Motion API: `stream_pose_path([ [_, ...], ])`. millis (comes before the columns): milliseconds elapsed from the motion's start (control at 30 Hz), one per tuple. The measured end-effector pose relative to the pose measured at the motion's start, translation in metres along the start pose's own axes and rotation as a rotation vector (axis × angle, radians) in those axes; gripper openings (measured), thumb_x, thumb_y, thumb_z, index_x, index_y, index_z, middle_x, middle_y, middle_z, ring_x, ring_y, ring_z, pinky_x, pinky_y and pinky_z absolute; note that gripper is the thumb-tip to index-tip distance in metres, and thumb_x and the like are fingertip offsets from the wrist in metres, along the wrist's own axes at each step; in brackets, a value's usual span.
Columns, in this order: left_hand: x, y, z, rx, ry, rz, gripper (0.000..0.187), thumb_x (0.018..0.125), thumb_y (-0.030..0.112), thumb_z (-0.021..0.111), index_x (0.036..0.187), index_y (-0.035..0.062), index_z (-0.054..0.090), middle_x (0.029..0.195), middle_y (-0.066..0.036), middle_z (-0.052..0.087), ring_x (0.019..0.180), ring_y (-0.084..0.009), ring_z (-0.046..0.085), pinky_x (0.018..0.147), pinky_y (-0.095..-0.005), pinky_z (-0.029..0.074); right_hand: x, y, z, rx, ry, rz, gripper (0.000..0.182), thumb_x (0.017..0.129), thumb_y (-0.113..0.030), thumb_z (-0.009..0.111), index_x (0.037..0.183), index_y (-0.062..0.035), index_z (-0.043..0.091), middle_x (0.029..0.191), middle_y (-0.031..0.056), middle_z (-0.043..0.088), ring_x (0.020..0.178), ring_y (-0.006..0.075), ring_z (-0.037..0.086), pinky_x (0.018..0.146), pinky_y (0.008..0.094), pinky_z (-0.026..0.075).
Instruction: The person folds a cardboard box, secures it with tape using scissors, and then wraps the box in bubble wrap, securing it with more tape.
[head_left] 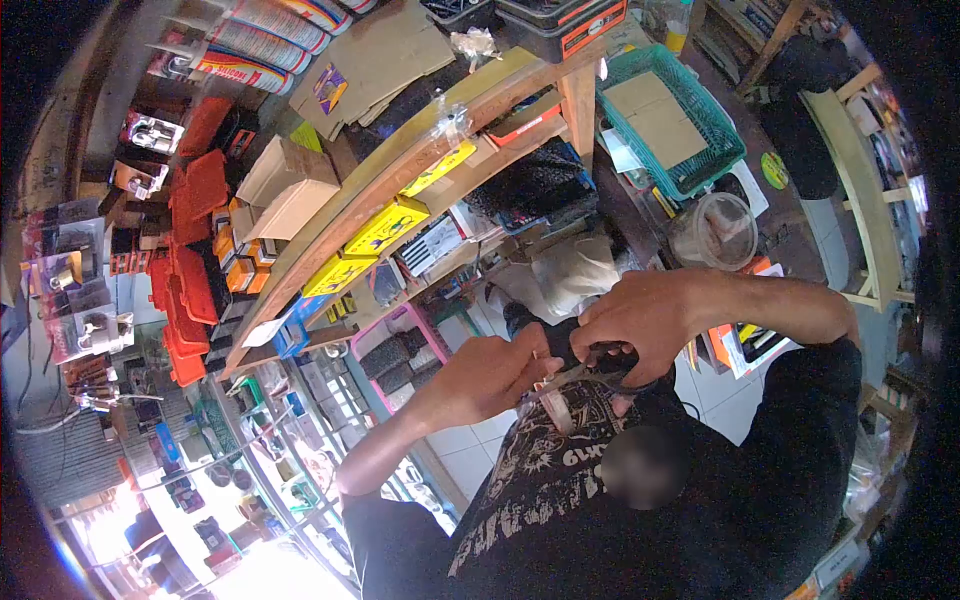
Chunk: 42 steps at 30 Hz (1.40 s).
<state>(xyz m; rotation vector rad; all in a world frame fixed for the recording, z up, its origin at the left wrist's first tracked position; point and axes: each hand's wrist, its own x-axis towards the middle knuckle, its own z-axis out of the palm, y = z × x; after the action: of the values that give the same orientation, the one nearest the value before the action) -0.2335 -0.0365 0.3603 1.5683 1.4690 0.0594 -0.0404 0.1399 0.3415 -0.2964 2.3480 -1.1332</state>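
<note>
Black shirt (640, 550) bears illegible pale lettering (540, 497) near hands (640, 315) gripping a metal tool (567, 380).

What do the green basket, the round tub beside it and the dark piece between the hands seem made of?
Green basket: likely plastic, lattice walls with a slight sheen.
Round tub: probably plastic, cloudy, contents showing through.
Dark piece: too shadowed and covered to tell.

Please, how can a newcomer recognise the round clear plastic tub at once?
At upper right, find the rectangular teal plastic basket. Just below it in the picture is the round clear plastic tub, set apart by its circular rim and see-through wall.
</note>
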Motion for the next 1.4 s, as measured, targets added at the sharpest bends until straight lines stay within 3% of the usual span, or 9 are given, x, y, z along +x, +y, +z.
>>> stream_pose_path([
  [233, 0.0, -0.005, -0.001, -0.058, 0.097, 0.032, 0.031, 0.105, 0.035, 0.049, 0.11, 0.0052, 0.044, 0.069, -0.019, 0.062, 0.066, -0.0449, 0.063, 0.058, -0.0552, 0.043, -0.005, 0.001, -0.002, -0.02, 0.016, -0.012, 0.053, 0.078, -0.052, 0.078, 0.109, -0.0115, 0.061, 0.093, 0.0079, 0.066, 0.091, 0.0304, 0.068, 0.072, 0.0447, 0.052],
  [433, -0.001, -0.023, 0.023, -0.375, 0.177, 0.073, 0.029, 0.106, 0.032, 0.048, 0.114, 0.004, 0.044, 0.086, -0.02, 0.063, 0.087, -0.041, 0.065, 0.073, -0.0498, 0.048, -0.021, 0.001, -0.005, -0.022, 0.069, 0.064, 0.054, 0.075, -0.05, 0.082, 0.106, -0.0106, 0.062, 0.092, 0.007, 0.066, 0.089, 0.0298, 0.068, 0.071, 0.0454, 0.051],
  [533, -0.006, -0.027, 0.035, -0.406, 0.185, -0.018, 0.038, 0.102, 0.034, 0.057, 0.119, 0.0018, 0.044, 0.095, -0.019, 0.061, 0.1, -0.0365, 0.063, 0.087, -0.0456, 0.049, -0.043, 0.009, -0.002, -0.021, 0.28, -0.026, 0.057, 0.074, -0.051, 0.083, 0.107, -0.0101, 0.062, 0.092, 0.0067, 0.066, 0.088, 0.0299, 0.068, 0.07, 0.0447, 0.05],
  [600, -0.005, -0.023, 0.05, -0.216, 0.438, 0.116, 0.051, 0.093, 0.032, 0.073, 0.12, -0.0005, 0.043, 0.099, -0.015, 0.06, 0.105, -0.0333, 0.062, 0.096, -0.0437, 0.048, -0.052, 0.01, -0.003, 0.031, 0.355, 0.08, 0.059, 0.073, -0.049, 0.086, 0.107, -0.0077, 0.061, 0.092, 0.0082, 0.067, 0.089, 0.0293, 0.069, 0.07, 0.0418, 0.051],
  [733, 0.005, -0.032, 0.078, -0.32, 0.559, 0.179, 0.063, 0.082, 0.023, 0.086, 0.117, -0.0003, 0.039, 0.106, -0.014, 0.063, 0.106, -0.0305, 0.061, 0.098, -0.0415, 0.047, -0.029, 0.028, 0.028, 0.164, 0.559, 0.09, 0.055, 0.075, -0.036, 0.089, 0.111, -0.0065, 0.059, 0.094, 0.0084, 0.066, 0.087, 0.0217, 0.069, 0.07, 0.0364, 0.052],
  [833, 0.008, -0.039, 0.093, -0.584, 0.628, 0.226, 0.064, 0.08, 0.012, 0.086, 0.116, 0.0026, 0.034, 0.114, -0.017, 0.064, 0.107, -0.0263, 0.062, 0.096, -0.0395, 0.048, 0.009, 0.024, 0.068, 0.652, 0.556, 0.184, 0.05, 0.078, -0.019, 0.088, 0.114, -0.0061, 0.055, 0.097, 0.0059, 0.065, 0.089, 0.0136, 0.066, 0.075, 0.0317, 0.051],
  [900, 0.009, -0.046, 0.103, -0.626, 0.688, 0.196, 0.062, 0.08, 0.003, 0.083, 0.113, 0.0045, 0.031, 0.12, -0.018, 0.063, 0.107, -0.0213, 0.062, 0.092, -0.0353, 0.049, 0.039, 0.018, 0.102, 1.254, 0.66, 0.006, 0.047, 0.081, -0.008, 0.085, 0.116, -0.0072, 0.053, 0.1, 0.0025, 0.063, 0.092, 0.0098, 0.063, 0.08, 0.0296, 0.05],
  [1000, 0.008, -0.043, 0.109, -0.577, 0.771, 0.155, 0.056, 0.083, 0.0, 0.08, 0.111, 0.0046, 0.032, 0.112, -0.016, 0.067, 0.101, -0.0178, 0.064, 0.086, -0.0316, 0.051, 0.065, 0.006, 0.124, 1.424, 0.75, -0.165, 0.045, 0.081, -0.006, 0.084, 0.114, -0.0068, 0.053, 0.102, 0.0017, 0.064, 0.094, 0.0109, 0.063, 0.084, 0.0298, 0.05],
  [1400, -0.005, -0.038, 0.094, -0.986, 0.83, -0.021, 0.046, 0.087, -0.011, 0.07, 0.104, 0.0051, 0.03, 0.089, -0.014, 0.07, 0.092, -0.02, 0.071, 0.085, -0.0315, 0.056, 0.073, -0.015, 0.121, 1.503, 0.67, -0.036, 0.042, 0.078, -0.004, 0.084, 0.108, -0.0058, 0.054, 0.096, 0.0012, 0.062, 0.092, 0.0105, 0.062, 0.084, 0.029, 0.051],
])
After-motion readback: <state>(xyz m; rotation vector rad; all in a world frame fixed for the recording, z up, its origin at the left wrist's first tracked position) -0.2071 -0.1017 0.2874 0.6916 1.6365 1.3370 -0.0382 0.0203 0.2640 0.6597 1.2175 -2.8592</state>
